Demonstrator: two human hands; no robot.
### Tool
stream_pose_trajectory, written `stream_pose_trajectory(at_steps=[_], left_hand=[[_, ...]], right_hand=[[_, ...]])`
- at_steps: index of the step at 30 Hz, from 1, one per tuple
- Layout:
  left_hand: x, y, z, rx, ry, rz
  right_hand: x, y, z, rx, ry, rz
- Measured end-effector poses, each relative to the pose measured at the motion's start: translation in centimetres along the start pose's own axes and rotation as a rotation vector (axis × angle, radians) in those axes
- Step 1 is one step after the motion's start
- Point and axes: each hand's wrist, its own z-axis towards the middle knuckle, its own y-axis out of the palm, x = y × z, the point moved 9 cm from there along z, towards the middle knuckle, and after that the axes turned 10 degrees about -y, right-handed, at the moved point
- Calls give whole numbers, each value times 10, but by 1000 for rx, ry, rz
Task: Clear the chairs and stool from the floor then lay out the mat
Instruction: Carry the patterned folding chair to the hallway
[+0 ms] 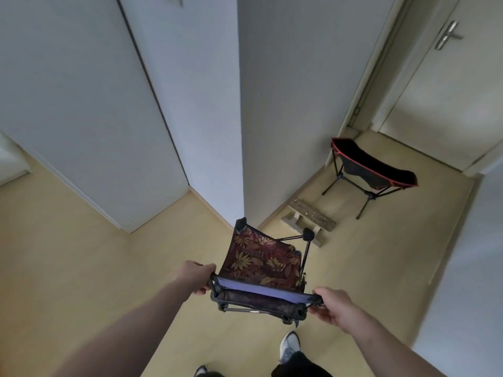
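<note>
A floral-print folding camp chair [261, 263] is held up off the yellow floor [81, 254], out in front of the person. The left hand [196, 276] grips its near left corner, fingers curled round the frame; the right hand [333, 306] grips the near right corner likewise. Beyond, a small wooden stool [310, 216] stands beside a black, red-trimmed camp chair [373, 170] near a door [446, 85].
</note>
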Motion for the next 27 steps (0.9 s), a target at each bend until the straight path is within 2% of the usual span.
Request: stream_pose_trajectory(at_steps=[12, 27], left_hand=[[89, 81, 21, 19, -46, 66], [218, 114, 135, -79, -52, 253]], right_hand=[[-48, -66, 80, -12, 85, -9], [-89, -45, 181, 76, 216, 113]])
